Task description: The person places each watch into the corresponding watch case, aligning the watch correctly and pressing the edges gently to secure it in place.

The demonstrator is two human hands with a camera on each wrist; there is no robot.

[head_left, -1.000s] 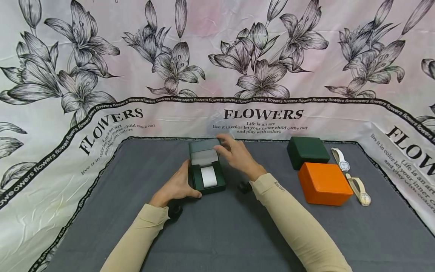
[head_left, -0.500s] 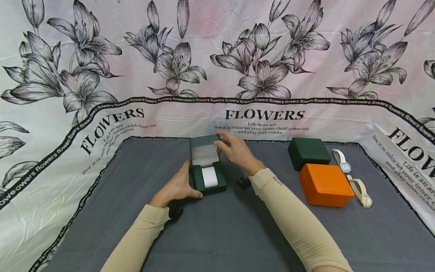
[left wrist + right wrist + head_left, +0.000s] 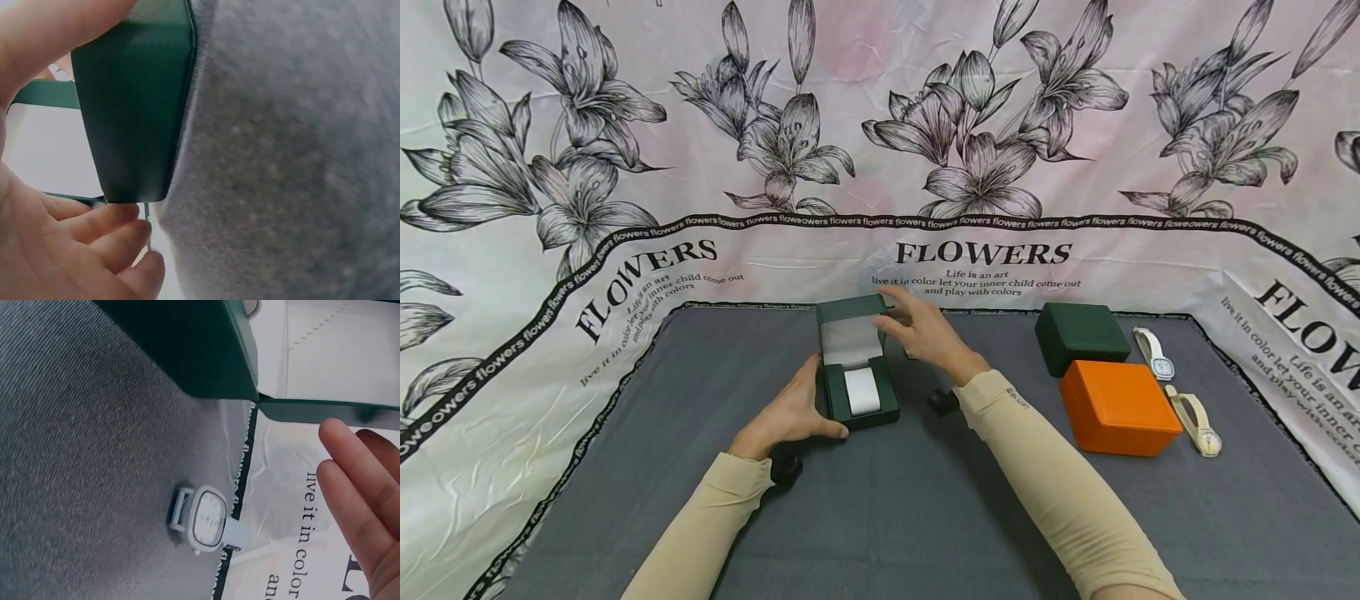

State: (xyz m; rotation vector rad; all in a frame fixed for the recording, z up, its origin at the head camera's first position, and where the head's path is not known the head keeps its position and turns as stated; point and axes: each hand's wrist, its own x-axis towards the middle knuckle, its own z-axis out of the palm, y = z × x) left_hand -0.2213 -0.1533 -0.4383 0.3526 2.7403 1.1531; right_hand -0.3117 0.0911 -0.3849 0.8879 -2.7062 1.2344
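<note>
A green watch box (image 3: 887,408) stands with its lid (image 3: 842,310) raised, showing a pale lining and a white cushion (image 3: 862,392). My left hand (image 3: 790,407) grips the box's left side, thumb at the front corner and fingers around the back, as the left wrist view shows. At the lid's right edge is my right hand (image 3: 925,333). Its fingers (image 3: 356,481) look straight in the right wrist view, with tips right at the lid's rim; the thumb is hidden there. Below that hand lies a pale watch (image 3: 209,519) with a rounded-square face, mostly covered in the head view.
To the right, a closed green box (image 3: 1082,333) stands behind an orange box (image 3: 1120,408). A white watch (image 3: 1153,353) and a cream watch (image 3: 1197,423) lie beside them. Grey cloth (image 3: 865,517) with a printed floral border covers the table.
The lid has swung farther back, exposing more of its lining, and my right hand has shifted slightly back with it. My left hand has kept its grip on the watch box.
</note>
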